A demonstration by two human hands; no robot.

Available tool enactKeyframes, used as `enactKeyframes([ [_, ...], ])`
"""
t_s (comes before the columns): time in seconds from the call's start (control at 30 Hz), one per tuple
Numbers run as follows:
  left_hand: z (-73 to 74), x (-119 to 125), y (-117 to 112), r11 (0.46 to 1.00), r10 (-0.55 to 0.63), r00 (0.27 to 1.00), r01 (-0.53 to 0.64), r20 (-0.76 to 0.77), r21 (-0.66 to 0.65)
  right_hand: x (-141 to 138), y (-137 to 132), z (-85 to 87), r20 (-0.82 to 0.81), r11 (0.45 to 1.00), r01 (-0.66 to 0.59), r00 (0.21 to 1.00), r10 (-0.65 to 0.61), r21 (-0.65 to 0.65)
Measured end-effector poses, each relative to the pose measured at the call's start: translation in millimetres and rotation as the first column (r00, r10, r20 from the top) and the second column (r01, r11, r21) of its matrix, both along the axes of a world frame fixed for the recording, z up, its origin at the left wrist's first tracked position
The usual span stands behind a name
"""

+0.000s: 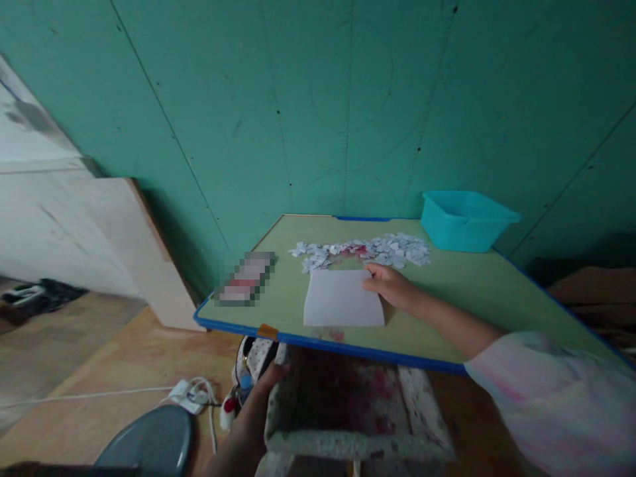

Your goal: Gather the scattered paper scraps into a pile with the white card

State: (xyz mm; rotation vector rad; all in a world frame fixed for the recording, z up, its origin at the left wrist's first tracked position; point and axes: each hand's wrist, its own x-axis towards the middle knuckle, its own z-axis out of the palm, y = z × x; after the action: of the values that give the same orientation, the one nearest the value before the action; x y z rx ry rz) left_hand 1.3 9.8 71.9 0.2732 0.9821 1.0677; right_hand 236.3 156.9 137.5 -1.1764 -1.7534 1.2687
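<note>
My right hand (385,283) pinches the upper right corner of a white sheet of paper (342,301), which lies near the front edge of the table and bows slightly. Just behind the sheet is a spread of small white paper pieces (397,250), with some pink-red ones near the middle. Below the table edge, my left hand (271,381) grips the left side of a whitish open box (318,440) with dark and reddish stains inside. Most of its fingers are hidden.
A turquoise plastic basin (462,222) stands at the table's back right. A blurred-out flat object (247,278) lies at the left. The blue-edged table (447,318) meets a green wall. On the floor are a grey stool (149,440), a power strip (189,396) with cables, and a patterned bag (256,358).
</note>
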Motion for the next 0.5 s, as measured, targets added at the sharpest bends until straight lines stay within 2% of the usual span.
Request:
enactKeyframes([
  [0.17, 4.9, 1, 1, 1.000, 0.028, 0.999, -0.028, 0.029, -0.008, -1, 9, -0.8, -0.015, 0.999, -0.038, 0.999, 0.037, -0.022],
  [0.33, 11.0, -1, 0, 0.999, -0.030, 1.000, 0.030, 0.008, -0.045, 0, -3, 3.1, 0.035, 0.998, -0.063, 0.997, 0.063, 0.003],
  [0.5, 12.2, 0, -7, 0.999, -0.032, 0.993, 0.028, -0.112, -0.038, 3, -14, 6.1, 0.075, 0.990, -0.140, 0.987, 0.139, 0.007],
])
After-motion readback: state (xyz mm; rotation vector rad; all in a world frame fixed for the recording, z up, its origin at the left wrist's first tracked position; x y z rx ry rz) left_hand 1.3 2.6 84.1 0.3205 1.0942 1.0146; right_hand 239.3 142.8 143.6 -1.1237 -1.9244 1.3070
